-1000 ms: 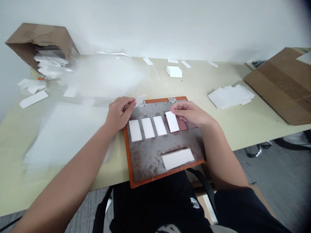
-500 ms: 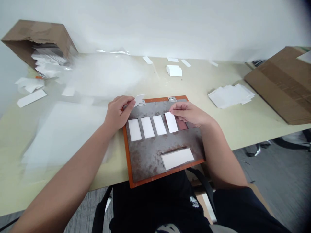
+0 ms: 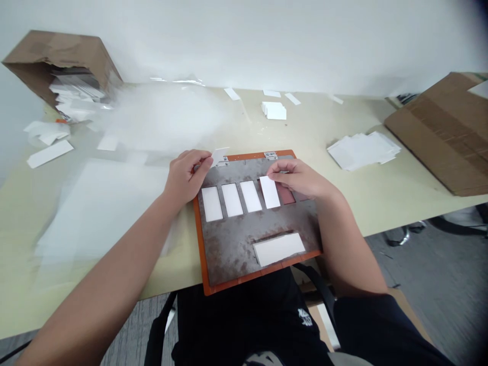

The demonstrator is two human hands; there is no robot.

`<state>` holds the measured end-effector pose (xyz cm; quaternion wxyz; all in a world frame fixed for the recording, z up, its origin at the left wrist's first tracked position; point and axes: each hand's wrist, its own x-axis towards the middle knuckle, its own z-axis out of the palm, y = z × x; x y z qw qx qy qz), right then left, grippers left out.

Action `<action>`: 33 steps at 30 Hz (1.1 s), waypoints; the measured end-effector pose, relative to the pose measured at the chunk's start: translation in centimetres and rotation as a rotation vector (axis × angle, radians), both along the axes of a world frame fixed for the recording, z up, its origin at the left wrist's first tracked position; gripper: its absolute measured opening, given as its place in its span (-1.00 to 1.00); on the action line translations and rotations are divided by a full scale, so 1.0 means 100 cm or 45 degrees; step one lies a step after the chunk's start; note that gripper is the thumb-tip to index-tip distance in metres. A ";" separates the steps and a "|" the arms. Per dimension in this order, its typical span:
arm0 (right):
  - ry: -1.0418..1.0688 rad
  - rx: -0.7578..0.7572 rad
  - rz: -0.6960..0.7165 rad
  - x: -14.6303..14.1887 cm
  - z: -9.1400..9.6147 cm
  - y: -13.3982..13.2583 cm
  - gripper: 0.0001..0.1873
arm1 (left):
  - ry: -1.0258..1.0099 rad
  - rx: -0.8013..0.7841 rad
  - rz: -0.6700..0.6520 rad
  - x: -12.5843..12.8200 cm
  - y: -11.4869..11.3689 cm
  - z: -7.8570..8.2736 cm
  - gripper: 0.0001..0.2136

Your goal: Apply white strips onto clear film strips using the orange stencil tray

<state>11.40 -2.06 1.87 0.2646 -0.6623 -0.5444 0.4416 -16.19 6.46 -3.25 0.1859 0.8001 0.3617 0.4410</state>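
Left hand [image 3: 186,178] is pinching a white card [image 3: 219,157]; right hand [image 3: 299,179] is gripping a white strip [image 3: 270,192] on a rusted steel plate [image 3: 229,249].

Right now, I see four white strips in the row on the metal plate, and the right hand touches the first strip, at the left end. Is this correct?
Not quite: the right hand touches the fourth white strip from the left, not the first. The head view shows this. The rest stands: four white strips lie in the row on the metal plate.
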 end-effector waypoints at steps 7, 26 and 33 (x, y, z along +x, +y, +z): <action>-0.100 0.079 0.052 -0.002 0.001 -0.001 -0.84 | 0.009 -0.022 0.008 0.000 0.000 0.000 -0.83; -0.265 0.201 0.123 0.003 -0.009 0.000 -0.87 | 0.004 -0.010 -0.007 0.000 0.000 0.000 -0.83; -0.293 0.204 0.098 0.004 -0.011 0.001 -0.82 | 0.016 -0.015 0.006 0.000 0.001 -0.001 -0.82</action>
